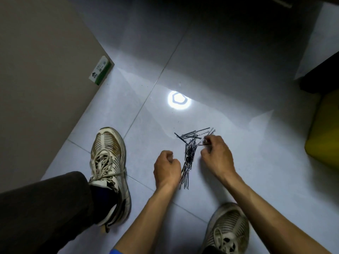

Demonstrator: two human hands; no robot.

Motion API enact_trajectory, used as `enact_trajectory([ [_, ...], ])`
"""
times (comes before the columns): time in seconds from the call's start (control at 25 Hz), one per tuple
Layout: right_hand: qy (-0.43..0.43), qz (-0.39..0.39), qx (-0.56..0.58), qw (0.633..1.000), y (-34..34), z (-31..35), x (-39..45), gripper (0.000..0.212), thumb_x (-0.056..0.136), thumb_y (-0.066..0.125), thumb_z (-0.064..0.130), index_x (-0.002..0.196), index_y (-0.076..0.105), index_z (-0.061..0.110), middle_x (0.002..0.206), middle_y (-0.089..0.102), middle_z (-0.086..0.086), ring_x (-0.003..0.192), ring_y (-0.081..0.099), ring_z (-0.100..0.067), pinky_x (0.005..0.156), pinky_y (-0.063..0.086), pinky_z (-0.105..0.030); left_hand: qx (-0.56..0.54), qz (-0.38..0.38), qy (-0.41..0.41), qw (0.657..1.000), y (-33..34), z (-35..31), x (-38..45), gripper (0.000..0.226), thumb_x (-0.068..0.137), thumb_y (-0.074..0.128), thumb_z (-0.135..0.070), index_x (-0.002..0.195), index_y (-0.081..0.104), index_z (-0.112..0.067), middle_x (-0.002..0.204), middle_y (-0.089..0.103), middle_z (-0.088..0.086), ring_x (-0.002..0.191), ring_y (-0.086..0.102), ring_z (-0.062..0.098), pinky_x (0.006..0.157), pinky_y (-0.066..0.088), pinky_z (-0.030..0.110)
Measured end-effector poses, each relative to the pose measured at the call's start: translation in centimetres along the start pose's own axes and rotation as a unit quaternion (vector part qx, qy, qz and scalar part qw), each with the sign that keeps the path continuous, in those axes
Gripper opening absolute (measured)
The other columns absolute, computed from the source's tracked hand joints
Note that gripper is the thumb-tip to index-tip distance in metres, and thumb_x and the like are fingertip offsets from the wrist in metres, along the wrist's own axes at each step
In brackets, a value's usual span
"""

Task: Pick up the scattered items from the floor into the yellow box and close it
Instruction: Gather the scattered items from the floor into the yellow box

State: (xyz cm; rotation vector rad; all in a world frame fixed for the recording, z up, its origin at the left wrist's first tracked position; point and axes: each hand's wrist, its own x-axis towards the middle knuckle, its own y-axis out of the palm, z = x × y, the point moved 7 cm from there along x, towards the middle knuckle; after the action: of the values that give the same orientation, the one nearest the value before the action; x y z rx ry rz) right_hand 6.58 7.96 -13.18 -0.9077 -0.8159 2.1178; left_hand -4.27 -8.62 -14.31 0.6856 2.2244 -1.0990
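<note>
Several black hair pins (189,153) lie in a loose heap on the pale tiled floor, low in the middle of the view. My right hand (217,154) is at the heap's right side and pinches one pin between its fingertips. My left hand (167,167) sits at the heap's left side with its fingers curled; a bunch of pins runs down from under it, and whether it grips them is unclear. The yellow box (324,136) stands at the right edge, partly cut off; its lid cannot be seen.
My two sneakers flank the hands, one (109,169) at the left and one (228,230) at the bottom right. A large brown carton (42,70) fills the left side. Dark furniture (322,74) stands at the upper right. A lamp's glare (178,99) shines on the floor.
</note>
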Motion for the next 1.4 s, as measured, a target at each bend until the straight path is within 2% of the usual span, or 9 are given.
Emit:
enact_trajectory([
  [0.16,-0.077,0.058,-0.204,0.974,-0.6,1.0,4.3,0.053,0.084,0.056,0.014,0.135,0.045,0.014,0.133,0.044,-0.012,0.110,0.046,-0.033,0.089,0.045,-0.044,0.022,0.071,-0.061,0.995,1.8,3.3,-2.5,0.038,0.083,0.053,-0.014,0.119,0.059,-0.023,0.107,0.063,-0.003,0.096,0.059,0.018,0.089,0.045,0.026],
  [0.28,-0.114,0.103,-0.175,0.973,1.3,1.5,2.7,0.044,0.086,0.053,0.011,0.130,0.049,0.013,0.123,0.049,-0.010,0.102,0.050,-0.030,0.084,0.047,-0.042,-0.153,0.070,-0.106,0.980,3.7,2.2,-2.8,0.042,0.084,0.048,-0.005,0.120,0.059,-0.022,0.100,0.067,0.003,0.091,0.065,0.022,0.091,0.055,0.038],
  [0.4,-0.066,0.130,-0.070,0.987,1.9,-0.3,0.0,0.034,0.082,0.054,0.011,0.116,0.059,0.013,0.110,0.056,-0.010,0.099,0.056,-0.031,0.081,0.047,-0.038,-0.268,0.082,-0.131,0.951,5.1,0.9,-2.5,0.036,0.085,0.049,-0.001,0.111,0.062,-0.023,0.087,0.068,0.004,0.073,0.060,0.019,0.072,0.055,0.034],
  [0.48,-0.014,0.089,-0.040,0.995,1.2,-1.9,-0.7,0.029,0.082,0.057,0.018,0.111,0.060,0.014,0.107,0.057,-0.008,0.099,0.056,-0.029,0.080,0.047,-0.036,-0.234,0.048,-0.107,0.965,4.3,0.7,-1.8,0.030,0.088,0.051,-0.005,0.111,0.064,-0.020,0.094,0.069,0.004,0.084,0.064,0.023,0.081,0.056,0.035],
  [0.6,0.016,0.067,-0.077,0.995,1.5,-2.2,-1.5,0.045,0.083,0.062,0.038,0.120,0.054,0.015,0.113,0.052,-0.007,0.104,0.051,-0.029,0.081,0.047,-0.037,-0.177,0.030,-0.066,0.981,3.7,-0.1,-1.1,0.038,0.086,0.052,0.000,0.116,0.065,-0.018,0.105,0.070,-0.002,0.102,0.065,0.019,0.097,0.051,0.035],
  [0.72,-0.012,0.063,-0.100,0.993,3.3,0.1,-2.1,0.052,0.082,0.062,0.047,0.121,0.050,0.014,0.115,0.048,-0.007,0.105,0.048,-0.030,0.077,0.047,-0.039,-0.208,0.095,-0.047,0.972,4.3,-2.0,-1.3,0.046,0.077,0.051,0.010,0.104,0.070,-0.021,0.097,0.073,-0.007,0.096,0.068,0.014,0.094,0.054,0.035],
  [0.92,0.038,-0.065,-0.109,0.991,2.5,0.1,-2.0,0.072,0.078,0.072,0.048,0.130,0.047,0.005,0.120,0.049,-0.013,0.104,0.049,-0.034,0.084,0.045,-0.042,-0.162,-0.028,-0.005,0.986,0.2,-1.2,1.3,0.029,0.086,0.053,0.002,0.099,0.068,-0.019,0.094,0.070,0.003,0.095,0.066,0.022,0.090,0.053,0.034],
  [1.2,-0.013,0.022,-0.221,0.975,4.7,2.4,-1.4,0.019,0.096,0.048,0.019,0.111,0.054,0.009,0.114,0.051,-0.009,0.102,0.051,-0.028,0.068,0.039,-0.034,-0.153,-0.027,0.021,0.988,0.5,-1.5,1.1,0.032,0.084,0.052,0.005,0.105,0.067,-0.015,0.102,0.069,0.002,0.094,0.063,0.014,0.086,0.047,0.022],
  [1.4,-0.034,0.056,-0.279,0.958,4.5,3.2,-0.3,0.025,0.091,0.037,-0.003,0.108,0.052,0.008,0.111,0.054,-0.010,0.097,0.057,-0.028,0.063,0.035,-0.032,-0.154,-0.030,0.012,0.988,-0.4,-1.1,1.7,0.027,0.085,0.055,0.002,0.102,0.068,-0.015,0.095,0.069,0.001,0.089,0.063,0.015,0.085,0.050,0.026],
])
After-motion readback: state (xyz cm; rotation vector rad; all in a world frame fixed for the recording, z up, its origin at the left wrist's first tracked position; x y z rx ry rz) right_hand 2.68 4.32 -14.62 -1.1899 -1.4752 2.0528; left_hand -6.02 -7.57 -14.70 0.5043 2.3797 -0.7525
